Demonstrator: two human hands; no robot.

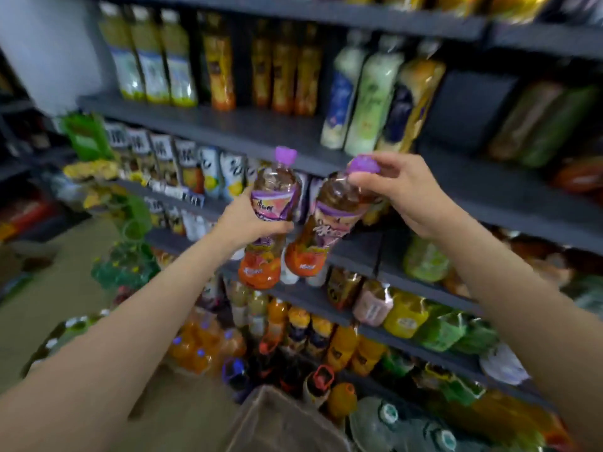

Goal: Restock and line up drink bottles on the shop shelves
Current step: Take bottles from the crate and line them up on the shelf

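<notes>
Cardboard box [277, 422] sits below both hands. Left hand [243, 223] grips one purple-capped tea bottle [270, 223] round its middle; right hand [401, 187] pinches a second bottle [326, 223] by the cap, tilted. Risk: the cap-only pinch may slip, dropping it onto stock below

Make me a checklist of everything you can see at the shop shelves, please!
Surface: dark shelves, partly stocked.
Job's things: two purple-capped bottles, left bottle upright, right bottle tilted, both in front of the shelves.
Clutter: cardboard box below; green baskets on the left.
Grippers: left hand grips left bottle's middle; right hand holds right bottle by its cap.
Cables: nothing seen.
Surroundings: floor; the picture is blurry.
</notes>
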